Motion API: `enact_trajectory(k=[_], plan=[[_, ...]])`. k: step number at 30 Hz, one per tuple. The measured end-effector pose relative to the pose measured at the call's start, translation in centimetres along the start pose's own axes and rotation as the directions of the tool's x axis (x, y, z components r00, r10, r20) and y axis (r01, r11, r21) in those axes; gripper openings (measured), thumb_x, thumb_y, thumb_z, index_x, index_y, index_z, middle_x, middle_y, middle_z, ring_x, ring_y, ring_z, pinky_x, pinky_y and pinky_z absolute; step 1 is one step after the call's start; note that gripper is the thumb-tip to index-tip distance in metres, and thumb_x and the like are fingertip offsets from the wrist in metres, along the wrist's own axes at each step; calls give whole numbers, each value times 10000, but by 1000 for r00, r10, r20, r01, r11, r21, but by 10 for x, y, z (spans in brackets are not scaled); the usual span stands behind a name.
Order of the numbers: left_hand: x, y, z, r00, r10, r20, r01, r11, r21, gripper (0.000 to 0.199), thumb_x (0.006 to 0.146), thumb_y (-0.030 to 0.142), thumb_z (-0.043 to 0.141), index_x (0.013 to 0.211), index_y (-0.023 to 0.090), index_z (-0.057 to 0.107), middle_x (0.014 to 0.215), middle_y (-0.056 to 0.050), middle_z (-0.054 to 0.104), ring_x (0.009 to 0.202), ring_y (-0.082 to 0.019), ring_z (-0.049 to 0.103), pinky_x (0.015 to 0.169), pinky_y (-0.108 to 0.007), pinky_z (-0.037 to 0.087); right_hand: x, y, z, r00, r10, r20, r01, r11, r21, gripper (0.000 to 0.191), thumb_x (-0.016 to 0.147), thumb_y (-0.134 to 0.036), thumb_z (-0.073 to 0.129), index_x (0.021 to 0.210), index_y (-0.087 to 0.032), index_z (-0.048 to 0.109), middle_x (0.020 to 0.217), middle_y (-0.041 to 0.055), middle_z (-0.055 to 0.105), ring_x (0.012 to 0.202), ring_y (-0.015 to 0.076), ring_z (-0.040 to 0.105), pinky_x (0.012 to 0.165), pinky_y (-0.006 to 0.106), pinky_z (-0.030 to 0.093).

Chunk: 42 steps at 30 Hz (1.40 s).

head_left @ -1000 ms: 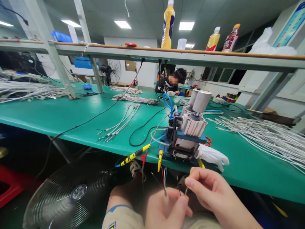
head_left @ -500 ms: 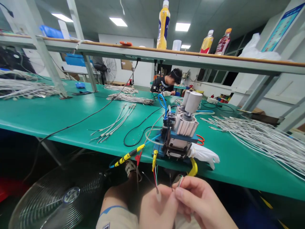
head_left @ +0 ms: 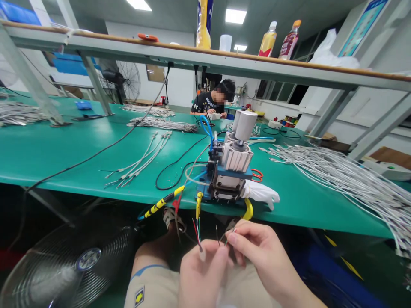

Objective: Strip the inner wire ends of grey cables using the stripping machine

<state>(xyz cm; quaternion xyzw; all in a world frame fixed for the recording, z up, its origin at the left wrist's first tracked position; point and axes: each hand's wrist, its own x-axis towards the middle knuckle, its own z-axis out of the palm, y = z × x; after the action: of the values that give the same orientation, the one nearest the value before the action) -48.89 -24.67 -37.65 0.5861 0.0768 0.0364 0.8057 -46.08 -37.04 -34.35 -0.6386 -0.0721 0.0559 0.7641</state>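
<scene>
We hold a thin cable with red, green and black inner wires (head_left: 196,231) low over our lap, just in front of the green bench (head_left: 64,149). Our left hand (head_left: 201,276) is closed around the cable sheath; our right hand (head_left: 257,250) pinches one fine wire end between thumb and forefinger. The ends are fanned apart but sit short of the small grey pneumatic bench machine (head_left: 229,173), so feeding appears not yet done. A heap of white cables (head_left: 346,179) lies to the right.
</scene>
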Motion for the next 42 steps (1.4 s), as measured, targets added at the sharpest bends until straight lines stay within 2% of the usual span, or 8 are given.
enact_trajectory(k=[7,13,18,28,31,35,39,42], plan=[[2,-3,3,1000,-14,-6,14,999,-37,372,724,494,728,676,132,657,583,-49,619,549,-134,534,532,-203,421,-4,2,-2,1000,3,6,-3,1000,1,254,805,-372,786,706,-143,739,648,22,566,485,101,493,422,174,417],[3,-11,2,999,27,18,-27,999,-47,347,760,462,715,670,132,656,579,-30,587,492,-91,442,503,-188,408,-5,3,-2,1000,16,19,-16,999,40,263,821,-356,780,694,-135,714,617,22,577,490,105,497,439,176,427],[3,-7,3,999,-34,28,37,992,-120,307,783,409,710,680,126,651,594,-6,572,416,-26,253,394,-146,272,-6,5,-2,999,30,28,-32,998,48,257,834,-356,771,714,-135,719,628,28,594,504,107,502,453,177,432],[-1,7,9,993,-111,34,115,976,-184,280,729,375,749,655,116,673,585,-20,593,393,-20,207,354,-156,197,-7,9,-5,1000,11,6,-11,1000,23,242,841,-346,769,741,-133,711,643,41,621,511,112,524,452,172,444],[1,5,6,991,-129,40,133,980,-149,292,704,386,771,644,115,682,565,-16,586,392,-22,230,362,-152,236,-7,8,-6,1000,9,-9,-8,1000,11,250,834,-357,773,748,-134,699,641,42,622,516,118,530,452,175,447],[2,5,7,992,-123,37,127,982,-141,266,696,377,780,653,126,704,557,-7,602,370,-25,275,486,-193,441,-7,7,-7,1000,9,-17,-9,1000,1,268,821,-371,781,733,-141,676,622,30,610,496,116,517,433,179,440],[2,3,6,998,-57,26,60,991,-118,229,696,358,788,667,138,731,619,-52,677,538,-123,570,643,-228,531,-8,4,-8,999,30,-19,-31,999,-41,265,817,-376,782,747,-135,696,647,45,634,505,118,529,456,189,456],[1,-3,4,1000,3,-26,-4,999,-43,196,700,339,790,712,146,754,726,-81,730,718,-195,671,690,-236,555,-9,3,-9,999,29,-28,-31,997,-68,263,795,-371,798,734,-135,699,668,61,659,507,122,539,456,189,457]])
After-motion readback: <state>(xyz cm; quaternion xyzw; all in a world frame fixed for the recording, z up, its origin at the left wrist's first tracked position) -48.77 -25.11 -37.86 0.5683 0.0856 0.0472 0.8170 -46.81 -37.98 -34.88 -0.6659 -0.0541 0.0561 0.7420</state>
